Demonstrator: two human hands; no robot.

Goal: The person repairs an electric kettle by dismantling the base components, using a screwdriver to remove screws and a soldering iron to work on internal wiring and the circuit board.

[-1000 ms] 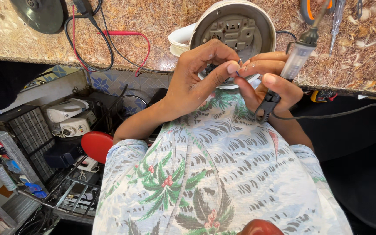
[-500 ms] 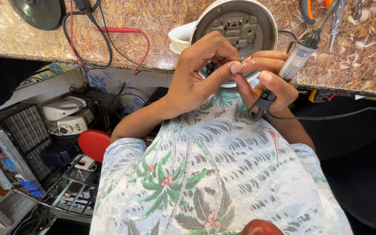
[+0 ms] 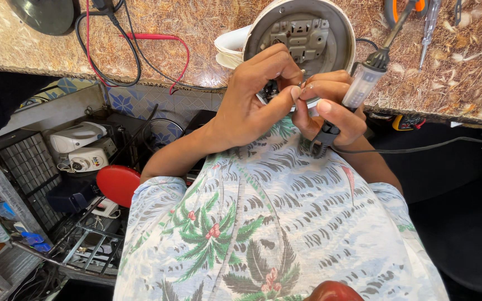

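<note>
A round white appliance (image 3: 338,25) lies upturned on the speckled countertop (image 3: 196,28), its grey metal base plate facing me. My left hand (image 3: 249,97) is at its near rim, thumb and fingers pinching a small part that the fingers mostly hide. My right hand (image 3: 336,111) meets it fingertip to fingertip and grips a soldering iron (image 3: 362,83) with a clear handle, tip pointing away over the counter. Its black cord (image 3: 419,149) trails to the right. My patterned shirt fills the foreground.
Red and black test leads (image 3: 157,39) loop across the counter to the left, beside a dark round disc (image 3: 43,14). Screwdrivers (image 3: 428,28) lie at the far right. Below the counter's left edge are shelves with white appliances (image 3: 79,136), a red round lid (image 3: 119,184) and a wire rack.
Both hands have stayed at the appliance's rim; the left fingers have curled a little tighter over the small part. The view has shifted slightly.
</note>
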